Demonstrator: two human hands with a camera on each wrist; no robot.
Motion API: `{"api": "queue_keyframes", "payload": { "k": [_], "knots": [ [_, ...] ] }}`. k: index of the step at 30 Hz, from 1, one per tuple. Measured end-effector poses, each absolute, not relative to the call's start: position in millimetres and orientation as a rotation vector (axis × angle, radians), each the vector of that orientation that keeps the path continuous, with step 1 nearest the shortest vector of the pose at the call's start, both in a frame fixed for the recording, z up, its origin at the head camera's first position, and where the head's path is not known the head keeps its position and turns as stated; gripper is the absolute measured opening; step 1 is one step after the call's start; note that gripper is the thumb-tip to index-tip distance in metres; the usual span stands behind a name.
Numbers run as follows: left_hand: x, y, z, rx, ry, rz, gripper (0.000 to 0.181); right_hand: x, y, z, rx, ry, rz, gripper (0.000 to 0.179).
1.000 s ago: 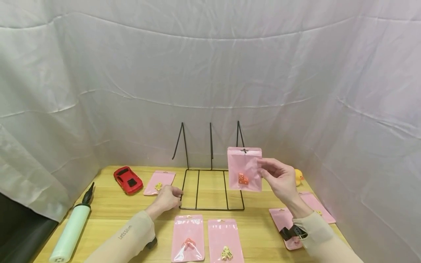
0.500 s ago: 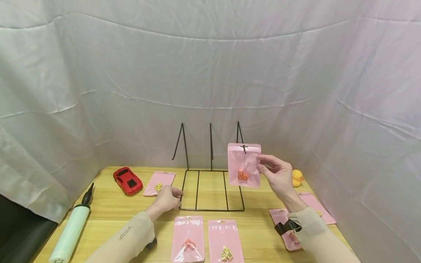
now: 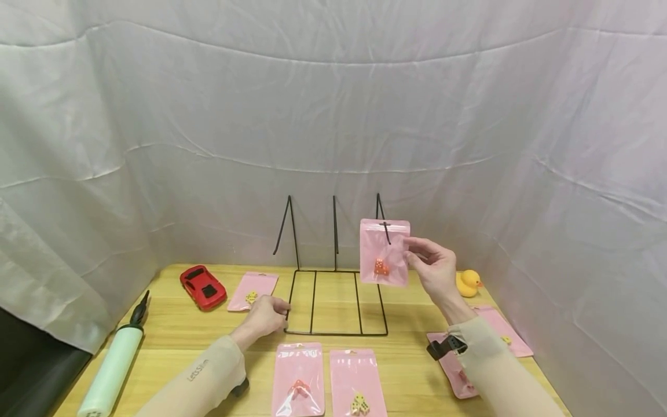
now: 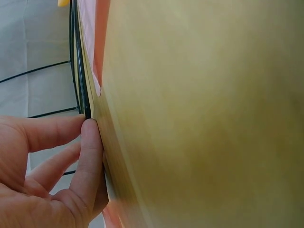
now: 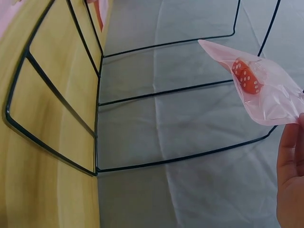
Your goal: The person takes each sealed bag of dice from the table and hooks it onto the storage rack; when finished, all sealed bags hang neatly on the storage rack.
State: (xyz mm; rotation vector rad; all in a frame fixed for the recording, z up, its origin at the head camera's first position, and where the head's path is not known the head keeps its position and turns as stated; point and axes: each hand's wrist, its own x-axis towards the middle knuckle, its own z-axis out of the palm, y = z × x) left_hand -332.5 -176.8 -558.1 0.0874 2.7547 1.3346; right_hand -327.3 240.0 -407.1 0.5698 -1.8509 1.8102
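Observation:
In the head view my right hand (image 3: 436, 271) pinches the right edge of a pink zip bag (image 3: 371, 248) with orange dice (image 3: 381, 267) inside. The bag hangs upright in the air, and the tip of the black wire rack's (image 3: 344, 334) right hook pokes out in front through its hang hole. The right wrist view shows the same bag (image 5: 280, 102) tilted, its top edge out of frame. My left hand (image 3: 263, 315) grips the rack's front left corner; in the left wrist view thumb and finger meet on the wire (image 4: 83, 90). The rack's middle and left hooks carry nothing.
Two pink bags lie in front, one with red dice (image 3: 299, 388), one with yellow dice (image 3: 359, 403). Another pink bag (image 3: 263, 282) and a red toy car (image 3: 203, 288) are left, beside a pale green pump (image 3: 112, 370). Right are more bags (image 3: 513, 339) and a rubber duck (image 3: 469, 282).
My right hand has moved up, slightly left and towards the rack, carrying the bag further along the right hook, so more of the hook's tip sticks out in front. My left hand stays put.

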Motion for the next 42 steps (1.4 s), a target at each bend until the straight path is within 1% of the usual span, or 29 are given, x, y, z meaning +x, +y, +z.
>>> {"api": "queue_keyframes", "payload": {
  "k": [9, 15, 22, 25, 28, 34, 42],
  "knots": [
    [-331.3, -174.4, -554.9, 0.054, 2.725, 1.376, 0.050, -349.3, 238.3, -404.1, 0.465, -1.849, 1.816, 0.029],
    [-316.2, -168.7, -532.9, 0.052, 2.718, 1.367, 0.049, -364.0, 235.4, -401.9, 0.439, -1.903, 1.770, 0.030],
    [-324.8, -174.6, -544.2, 0.076, 2.734, 1.341, 0.049, -381.9, 230.0, -396.9, 0.389, -1.928, 1.732, 0.029],
    [-321.0, -172.4, -540.1, 0.051, 2.726, 1.368, 0.050, -388.6, 228.1, -395.3, 0.371, -1.934, 1.720, 0.028],
    [-313.1, -168.8, -531.6, 0.073, 2.750, 1.351, 0.049, -393.8, 227.5, -394.1, 0.351, -1.944, 1.702, 0.028],
    [-301.1, -162.0, -517.3, 0.022, 2.730, 1.367, 0.048, -401.2, 227.5, -392.6, 0.289, -1.936, 1.728, 0.030],
    [-307.2, -163.7, -523.8, 0.084, 2.724, 1.366, 0.046, -409.2, 226.9, -389.3, 0.262, -1.956, 1.716, 0.035]
  ]
}}
